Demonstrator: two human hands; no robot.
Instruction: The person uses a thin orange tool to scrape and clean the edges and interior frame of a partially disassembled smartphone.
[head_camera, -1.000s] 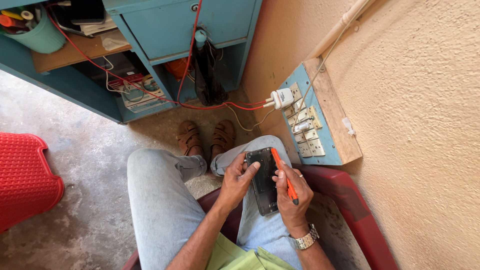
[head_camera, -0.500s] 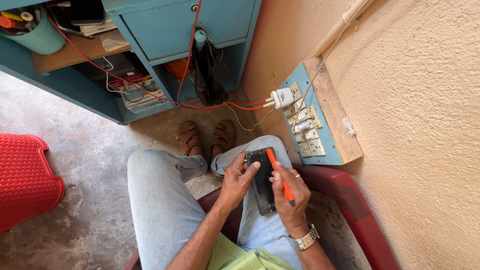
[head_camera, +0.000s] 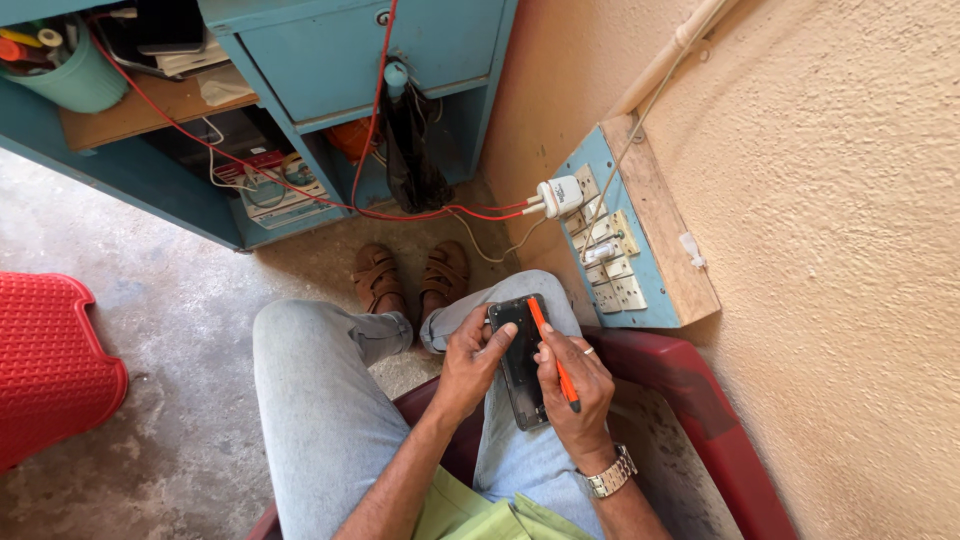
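Steady the dark phone (head_camera: 522, 362) with left hand (head_camera: 468, 366) gripping its edge, right hand (head_camera: 575, 390) pinching orange tool (head_camera: 553, 352), tip probably at the top seam.

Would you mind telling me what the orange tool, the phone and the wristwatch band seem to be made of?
Orange tool in the right hand: probably plastic, going by its uniform matte colour; the dark tip could be metal. Phone, steadied by the left hand: dark body, material unclear. Wristwatch band: apparently metal, silvery linked segments that shine.
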